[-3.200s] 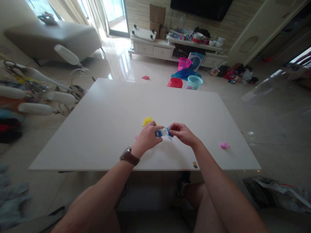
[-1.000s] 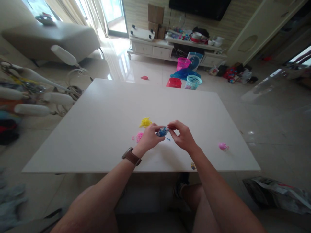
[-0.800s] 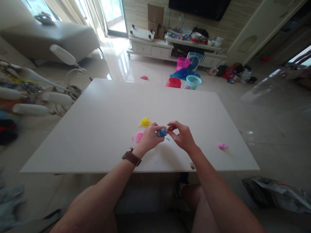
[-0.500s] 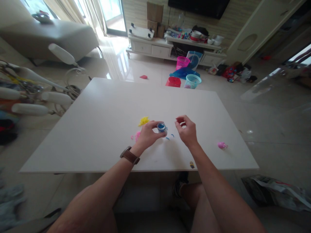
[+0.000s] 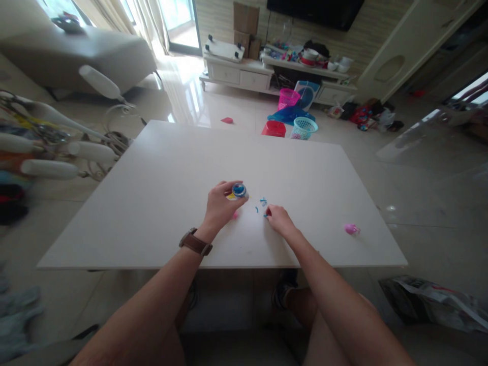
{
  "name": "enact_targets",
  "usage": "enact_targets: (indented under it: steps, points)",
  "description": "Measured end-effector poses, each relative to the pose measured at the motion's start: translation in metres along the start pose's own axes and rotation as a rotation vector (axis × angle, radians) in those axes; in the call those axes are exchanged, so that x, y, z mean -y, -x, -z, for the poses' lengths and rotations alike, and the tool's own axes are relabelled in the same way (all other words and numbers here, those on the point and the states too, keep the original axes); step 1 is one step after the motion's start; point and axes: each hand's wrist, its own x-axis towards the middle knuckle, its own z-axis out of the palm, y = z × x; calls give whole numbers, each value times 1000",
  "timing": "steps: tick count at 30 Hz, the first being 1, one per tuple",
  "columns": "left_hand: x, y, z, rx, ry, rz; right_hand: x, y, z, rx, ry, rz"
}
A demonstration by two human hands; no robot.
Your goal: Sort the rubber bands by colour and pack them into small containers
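"What did the left hand hold in the head view?"

"The left hand [image 5: 225,201] grasped a small clear jar [image 5: 245,194], thumb and fingers around its side, over the white table [image 5: 179,162]. The jar's round mouth faced the camera, with blue bands inside."

"And the right hand?"

"The right hand [image 5: 268,214] was right of the jar and nearer the person. Its fingertips were drawn together at a blue piece on the tabletop; I couldn't tell whether they gripped it."

"What lay around the jar?"

"Loose blue bands [image 5: 263,201] were scattered just to its right. Yellow pieces [image 5: 231,196] showed beside it, and pink pieces [image 5: 235,215] on its near side, both partly hidden by the left hand. A small pink object [image 5: 352,229] sat well to its right."
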Motion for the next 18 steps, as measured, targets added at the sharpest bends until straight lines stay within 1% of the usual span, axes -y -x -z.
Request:
enact_targets:
  steps: [4, 7, 13, 15, 18]
  points:
    - [3, -3, 9, -22, 4, 5, 1, -7, 1, -17, 4, 52]
    - [0, -2, 16, -36, -24, -6, 3, -16, 5, -73, -15, 97]
    - [-5, -2, 31, -55, -23, 6, 0, -31, 9, -161, -40, 103]
    - [-5, -3, 36, -59, -27, 13, -3, -33, 9, -147, -40, 121]
    - [-4, -4, 44, -67, -34, 24, -8, -37, 8, -88, -16, 109]
